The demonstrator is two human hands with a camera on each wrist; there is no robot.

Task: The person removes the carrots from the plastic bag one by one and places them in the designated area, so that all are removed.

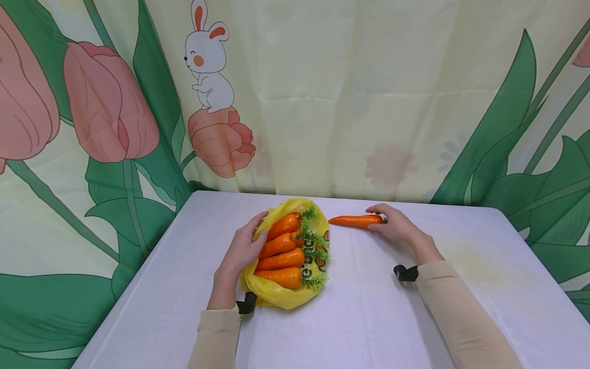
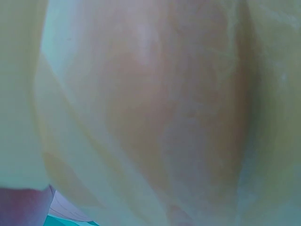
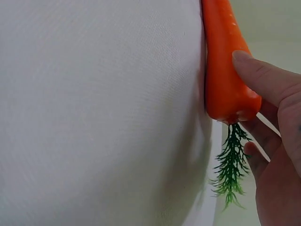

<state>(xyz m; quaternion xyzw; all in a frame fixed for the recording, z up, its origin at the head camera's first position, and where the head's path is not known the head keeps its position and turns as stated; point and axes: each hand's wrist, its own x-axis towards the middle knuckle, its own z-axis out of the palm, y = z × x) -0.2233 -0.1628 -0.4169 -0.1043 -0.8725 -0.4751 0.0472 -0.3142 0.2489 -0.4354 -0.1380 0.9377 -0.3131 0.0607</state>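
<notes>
In the head view a yellow plastic bag [image 1: 288,300] lies open on the table, with several orange carrots [image 1: 281,259] side by side in it, green tops to the right. My left hand [image 1: 243,246] holds the bag's left rim, thumb on the inner side. Yellow film [image 2: 277,117] fills most of the left wrist view, close and blurred. To the right of the bag, my right hand [image 1: 396,224] grips a single carrot [image 1: 355,221] by its thick end, its tip pointing at the bag. The right wrist view shows the thumb on this carrot [image 3: 225,70] and its green top hanging below.
A white-covered table [image 1: 369,318] carries everything, its far edge just beyond the bag. Behind it hangs a curtain [image 1: 313,102] printed with tulips and a rabbit. Small black wrist mounts [image 1: 405,273] sit at both cuffs.
</notes>
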